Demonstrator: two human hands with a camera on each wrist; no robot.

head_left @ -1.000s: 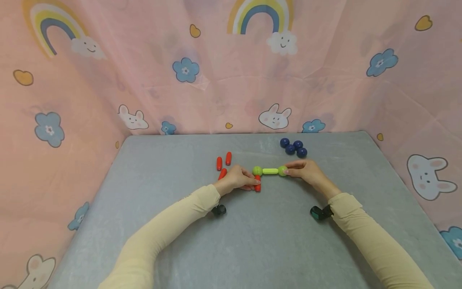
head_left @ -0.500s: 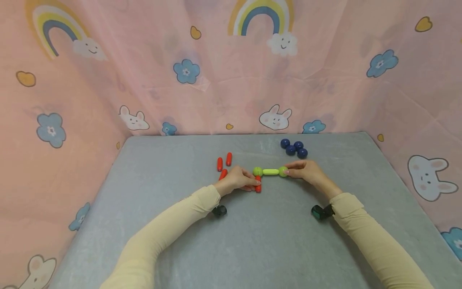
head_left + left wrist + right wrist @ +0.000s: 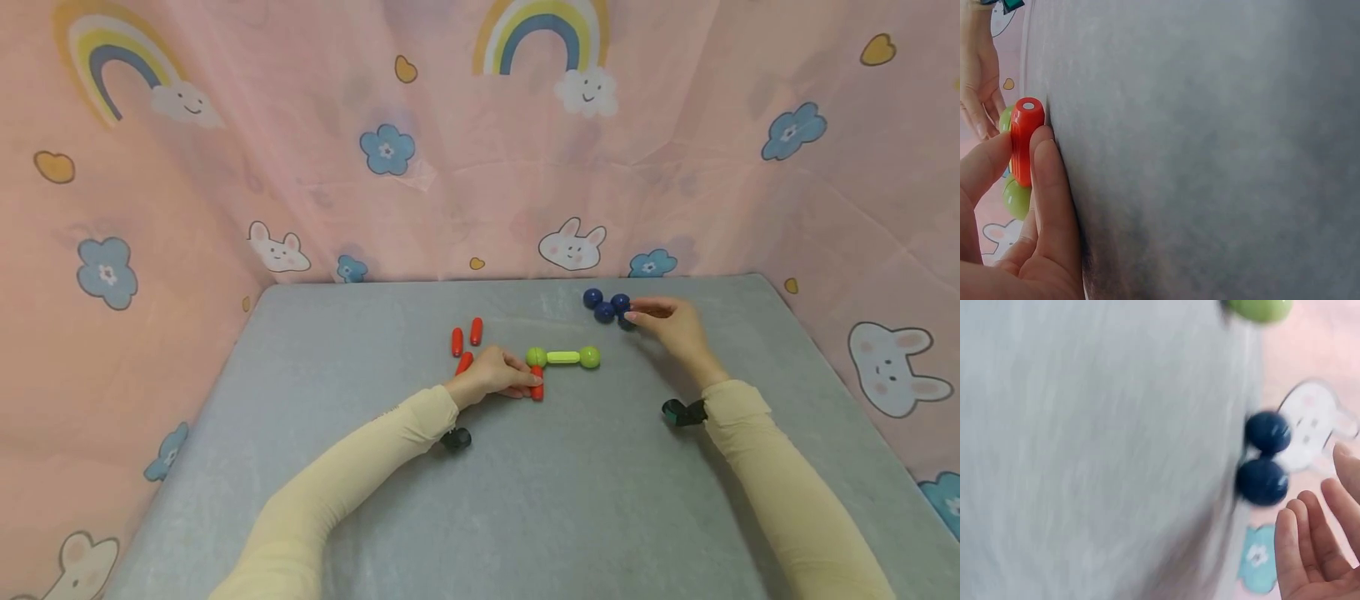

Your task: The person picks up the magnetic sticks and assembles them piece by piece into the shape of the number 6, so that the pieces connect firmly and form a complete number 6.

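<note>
My left hand (image 3: pixel 487 372) pinches a red magnetic rod (image 3: pixel 537 385) between thumb and fingers; the left wrist view shows the round metal tip at the end of this red rod (image 3: pixel 1024 144). The rod's far end touches a green ball (image 3: pixel 536 357). From that ball a light green rod (image 3: pixel 563 357) runs right to a second green ball (image 3: pixel 590 357). My right hand (image 3: pixel 675 329) is at the rightmost of several dark blue balls (image 3: pixel 603 312). In the right wrist view its fingers (image 3: pixel 1313 537) are spread, apart from the nearest blue ball (image 3: pixel 1263 481).
Three loose red rods lie on the grey table (image 3: pixel 480 500) beyond my left hand, one of them (image 3: pixel 464 362) partly behind it. A pink patterned cloth (image 3: pixel 450 200) hangs along the back and sides of the table.
My right hand has let go of the right green ball and moved back and to the right, to the blue balls. My left hand keeps its pinch on the red rod.
</note>
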